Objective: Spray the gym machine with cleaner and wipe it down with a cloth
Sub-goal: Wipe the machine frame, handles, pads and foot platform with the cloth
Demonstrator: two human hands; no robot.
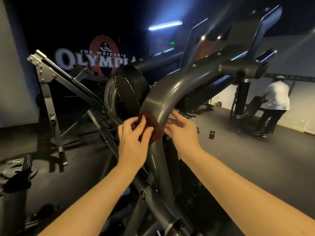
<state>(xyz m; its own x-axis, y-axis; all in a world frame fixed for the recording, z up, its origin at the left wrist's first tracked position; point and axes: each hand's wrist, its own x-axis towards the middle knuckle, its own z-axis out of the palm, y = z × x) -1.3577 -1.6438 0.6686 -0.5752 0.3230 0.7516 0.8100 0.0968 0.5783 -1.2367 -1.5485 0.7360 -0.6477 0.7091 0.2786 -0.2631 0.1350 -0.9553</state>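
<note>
Our left hand [134, 134] pinches the brown cloth [154, 127] against the machine's curved tube [163, 99]; our right hand [183, 132], fingers spread, touches the tube's other side.

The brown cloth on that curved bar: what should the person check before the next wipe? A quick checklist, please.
1. The cloth is in the grip of the left hand: ok, fingers pinch it.
2. The cloth lies against the curved bar: ok, at its bend.
3. The right hand is free to steady the bar: ok, fingers straight beside the cloth.
4. The bar is wet with cleaner: cannot tell.
5. The spray bottle is within reach: cannot tell, not in view.
6. The other person is clear: ok, across the room.
</note>
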